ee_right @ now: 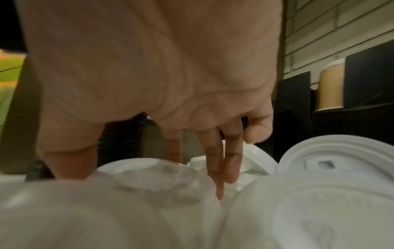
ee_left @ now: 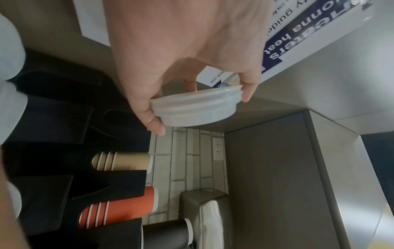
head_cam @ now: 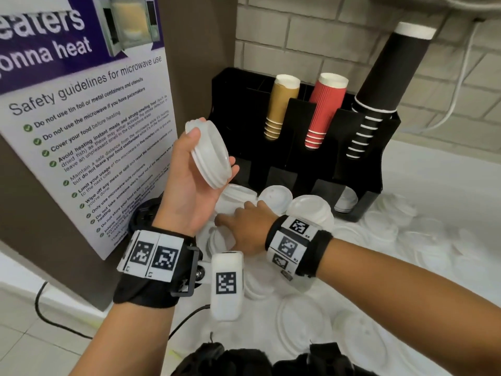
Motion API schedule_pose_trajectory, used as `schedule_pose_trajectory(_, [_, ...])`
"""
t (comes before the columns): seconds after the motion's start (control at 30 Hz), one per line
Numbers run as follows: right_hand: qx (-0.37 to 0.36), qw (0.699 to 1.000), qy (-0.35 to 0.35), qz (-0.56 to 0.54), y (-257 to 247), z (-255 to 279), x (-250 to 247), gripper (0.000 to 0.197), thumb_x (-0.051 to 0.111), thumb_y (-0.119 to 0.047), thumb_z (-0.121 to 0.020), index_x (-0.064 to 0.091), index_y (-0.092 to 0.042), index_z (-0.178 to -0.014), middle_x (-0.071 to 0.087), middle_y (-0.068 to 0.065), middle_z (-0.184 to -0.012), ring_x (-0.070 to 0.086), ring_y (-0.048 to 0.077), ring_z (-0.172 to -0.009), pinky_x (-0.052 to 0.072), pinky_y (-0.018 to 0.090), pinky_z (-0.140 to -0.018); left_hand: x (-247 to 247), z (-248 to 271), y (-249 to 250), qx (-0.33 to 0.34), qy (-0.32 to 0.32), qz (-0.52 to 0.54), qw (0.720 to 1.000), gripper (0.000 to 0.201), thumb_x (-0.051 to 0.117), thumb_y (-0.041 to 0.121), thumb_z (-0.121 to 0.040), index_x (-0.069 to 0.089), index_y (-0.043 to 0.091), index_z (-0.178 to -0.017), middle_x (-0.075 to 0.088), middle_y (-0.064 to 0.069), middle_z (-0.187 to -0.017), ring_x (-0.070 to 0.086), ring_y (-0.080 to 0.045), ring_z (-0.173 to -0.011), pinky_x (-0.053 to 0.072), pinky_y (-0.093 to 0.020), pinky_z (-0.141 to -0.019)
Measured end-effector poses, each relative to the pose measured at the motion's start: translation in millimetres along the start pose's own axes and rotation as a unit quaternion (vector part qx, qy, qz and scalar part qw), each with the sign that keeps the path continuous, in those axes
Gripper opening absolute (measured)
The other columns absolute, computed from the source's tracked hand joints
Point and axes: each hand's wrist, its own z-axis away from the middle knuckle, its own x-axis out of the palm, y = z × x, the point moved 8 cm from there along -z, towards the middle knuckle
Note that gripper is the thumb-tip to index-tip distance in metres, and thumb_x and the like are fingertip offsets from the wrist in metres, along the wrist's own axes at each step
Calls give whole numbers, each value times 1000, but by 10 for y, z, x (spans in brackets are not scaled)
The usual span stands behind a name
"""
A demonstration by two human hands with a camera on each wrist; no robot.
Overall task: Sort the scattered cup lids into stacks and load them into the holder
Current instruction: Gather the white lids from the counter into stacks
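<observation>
Early in the job, we judge. Our left hand (head_cam: 189,183) grips a short stack of translucent lids (head_cam: 208,153) by its edges, raised in front of the black holder (head_cam: 235,104). Our right hand (head_cam: 244,226) reaches down into the loose lids (head_cam: 273,198) at the holder's foot, fingers (ee_right: 231,166) straight and spread onto them, nothing gripped as far as we can see.

Done: one small stack built. In the holder, one lower slot shows something white (head_cam: 345,202) (probably lids, too dim to be sure); the other lower slots look dark. Upper slots carry tan cups (head_cam: 279,104), red cups (head_cam: 322,109) and black cups (head_cam: 385,85).

Left: most of it. Lids lie scattered over the white table (head_cam: 447,180), white on white, so we can't count them.

Hidden: the right wrist view is blurred, lids fill the foreground. The wrist rigs cover part of the pile. How many lids sit in the held stack is unclear.
</observation>
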Motion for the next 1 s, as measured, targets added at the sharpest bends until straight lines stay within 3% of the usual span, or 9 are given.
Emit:
schedule_pose_trajectory(0.13, [-18, 980, 28, -199, 104, 136, -232, 67, 67, -56, -76, 35, -25, -126, 58, 5, -106, 57, 24, -93, 48, 36, -77, 50, -30, 119, 37, -12, -37, 999, 41, 47, 43, -79, 53, 30, -117, 53, 2, -105, 52, -19, -90, 48, -31, -72])
schedule_pose_trajectory(0.3, [0, 927, 127, -353, 417, 338, -559, 56, 76, -35, -74, 41, -23, -115, 59, -2, -99, 59, 10, -81, 54, 30, -70, 129, -73, 170, 72, -26, -67, 995, 53, 56, 38, -73, 47, 24, -124, 57, 7, -90, 53, -13, -79, 44, -27, -67])
schedule_pose_trajectory(0.37, [20, 899, 198, -390, 623, 452, -725, 55, 78, -29, -74, 43, -19, -114, 58, 2, -101, 60, 15, -81, 56, 34, -71, 144, -76, 141, 78, -30, -86, 993, 49, 54, 35, -77, 46, 23, -124, 58, 7, -89, 55, -9, -78, 44, -25, -65])
schedule_pose_trajectory(0.43, [32, 849, 261, -459, 815, 595, -873, 51, 77, -23, -76, 44, -21, -115, 57, 4, -104, 62, 19, -81, 56, 30, -69, 152, -68, 42, 57, -30, -101, 993, 45, 49, 33, -81, 49, 22, -125, 60, 7, -91, 59, -6, -78, 47, -23, -65])
schedule_pose_trajectory(0.5, [-9, 802, 274, -530, 869, 721, -984, 51, 74, -13, -79, 44, -24, -118, 56, 5, -110, 64, 21, -86, 57, 28, -74, 166, -49, -124, 8, -38, -107, 993, 52, 50, 35, -81, 51, 21, -131, 66, 5, -104, 64, -9, -94, 52, -25, -77])
schedule_pose_trajectory(0.53, [-41, 796, 268, -541, 842, 779, -1029, 54, 74, -9, -79, 44, -25, -121, 55, 6, -115, 65, 22, -92, 57, 31, -79, 176, -34, -214, -19, -46, -113, 992, 56, 50, 38, -81, 50, 21, -135, 66, 1, -118, 63, -14, -108, 51, -31, -89])
schedule_pose_trajectory(0.6, [-95, 803, 252, -532, 738, 888, -1088, 60, 73, -5, -76, 44, -28, -123, 52, 5, -124, 63, 20, -102, 58, 35, -79, 240, 13, -349, -56, -74, -127, 988, 62, 47, 41, -84, 45, 21, -142, 58, -9, -136, 55, -24, -126, 45, -41, -103])
schedule_pose_trajectory(0.8, [-99, 827, 256, -490, 601, 1030, -1063, 65, 75, 1, -73, 44, -21, -125, 51, -2, -126, 61, 13, -105, 56, 49, -70, 341, 74, -507, -77, -74, -97, 989, 66, 46, 44, -86, 37, 24, -147, 53, -8, -142, 55, -23, -126, 50, -45, -99])
schedule_pose_trajectory(1.0, [-78, 830, 277, -477, 629, 1113, -1028, 66, 81, -6, -70, 44, -21, -123, 51, -1, -124, 63, 12, -101, 58, 42, -71, 375, 105, -599, -74, -62, -94, 991, 62, 48, 46, -85, 41, 26, -143, 54, -7, -139, 57, -23, -124, 51, -46, -96])
